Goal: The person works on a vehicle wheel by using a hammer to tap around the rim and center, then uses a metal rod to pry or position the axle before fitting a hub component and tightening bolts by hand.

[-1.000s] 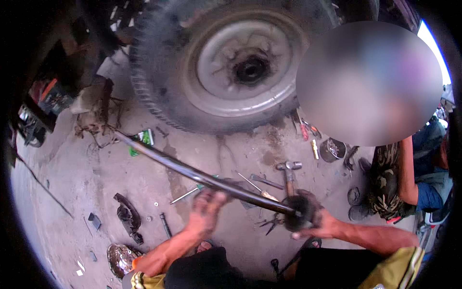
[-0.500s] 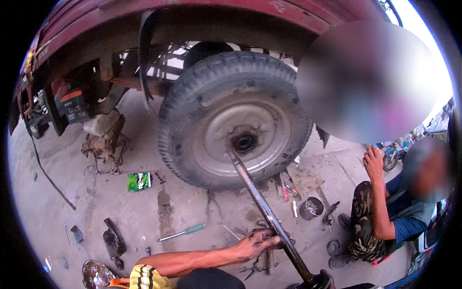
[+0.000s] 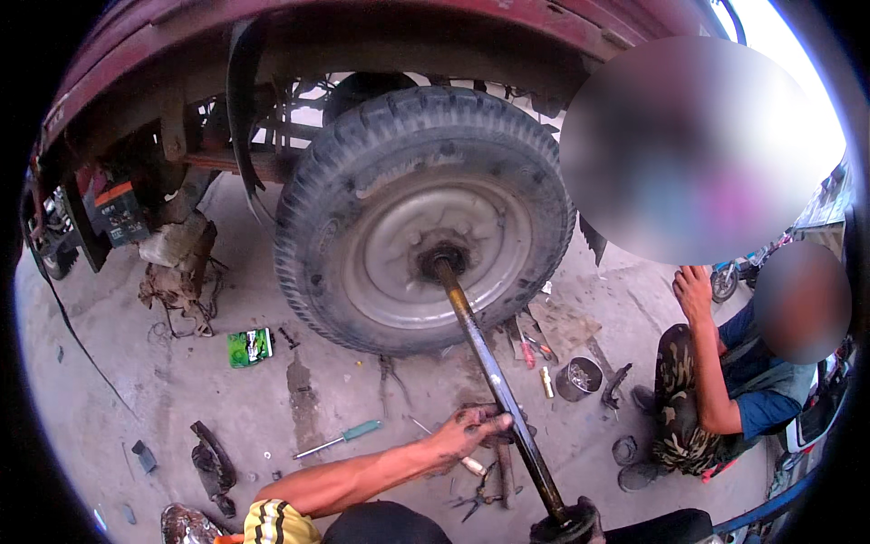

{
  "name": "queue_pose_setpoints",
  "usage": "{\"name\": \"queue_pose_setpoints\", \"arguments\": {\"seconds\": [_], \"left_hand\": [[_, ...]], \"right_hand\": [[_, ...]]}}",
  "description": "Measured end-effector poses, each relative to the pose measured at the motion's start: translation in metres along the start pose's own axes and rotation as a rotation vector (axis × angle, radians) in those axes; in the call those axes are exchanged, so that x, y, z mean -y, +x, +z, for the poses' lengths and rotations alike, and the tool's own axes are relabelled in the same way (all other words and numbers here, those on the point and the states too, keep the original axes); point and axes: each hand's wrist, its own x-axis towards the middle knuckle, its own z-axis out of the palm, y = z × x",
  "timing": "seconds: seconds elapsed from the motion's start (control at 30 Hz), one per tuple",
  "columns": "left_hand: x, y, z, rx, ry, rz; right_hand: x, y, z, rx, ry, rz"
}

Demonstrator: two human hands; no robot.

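A long, greasy axle shaft [image 3: 492, 369] slants up and away from me. Its far tip sits at the dark central opening of the wheel hub [image 3: 441, 260], on a large tyred wheel [image 3: 313, 195] with a grey rim. Around the shaft's lower half my left hand [image 3: 473, 428] is closed, thumb on top and fingers smeared with black grease. The shaft's near end runs into a black, lumpy shape [image 3: 573, 524] at the bottom edge. Whether that shape is a flange, my right hand or both, I cannot make out.
A person [image 3: 725, 381] squats at the right. On the ground lie a screwdriver [image 3: 340, 439], pliers [image 3: 480, 492], a green packet [image 3: 249, 347] and a tin of small parts [image 3: 579, 378]. A red vehicle body [image 3: 362, 23] overhangs the wheel.
The shaft's far tip has gone from the hub's lower left edge to its central opening. My left hand has moved slightly up with the shaft, and the view has shifted a little.
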Motion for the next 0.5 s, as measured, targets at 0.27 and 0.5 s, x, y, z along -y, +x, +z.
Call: {"name": "queue_pose_setpoints", "arguments": {"seconds": [0.27, 0.5], "left_hand": [[-0.026, 0.002, -0.03, -0.008, -0.3, 0.063], [-0.075, -0.016, -0.065, -0.418, 0.689, 0.164]], "right_hand": [[0.051, 0.01, 0.053, -0.011, -0.245, -0.133], [0.057, 0.053, 0.097, 0.006, -0.275, -0.086]]}}
